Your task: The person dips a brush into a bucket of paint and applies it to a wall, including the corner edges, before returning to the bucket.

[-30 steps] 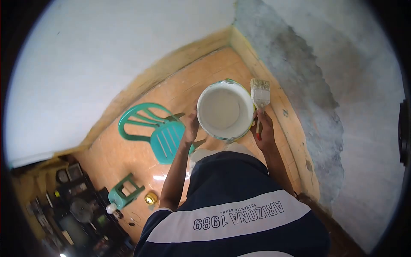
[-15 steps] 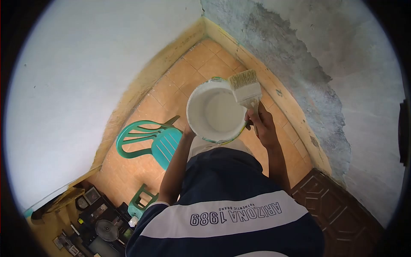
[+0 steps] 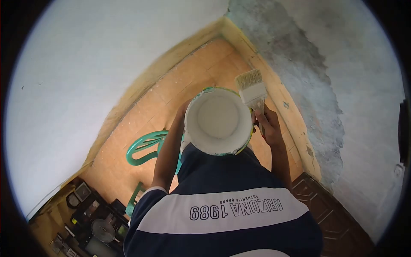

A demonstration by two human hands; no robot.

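Observation:
A white paint bucket [image 3: 192, 137] is held up in front of my body, its mouth facing me and whitish paint [image 3: 217, 115] inside. My left hand [image 3: 183, 109] supports the bucket's left side, its fingers mostly hidden behind the wall. At the opposite side, my right hand [image 3: 271, 125] grips the handle of a wide paintbrush [image 3: 252, 91], close against the rim. The brush points away from me, with pale paint over its ferrule and bristles, and overlaps the bucket's rim in this view.
Pale wall [image 3: 77, 64] rises at left; a patchy grey wall [image 3: 317, 98] stands at right. On the orange tiled floor [image 3: 141, 111] are a green plastic chair [image 3: 137, 159] and a green stool [image 3: 133, 201]. A fan [image 3: 103, 230] stands lower left, a brown panelled door [image 3: 329, 214] lower right.
The bucket has come closer to my body and tilted toward me. My left hand has shifted farther up its side. The brush has moved slightly right, still in my right hand.

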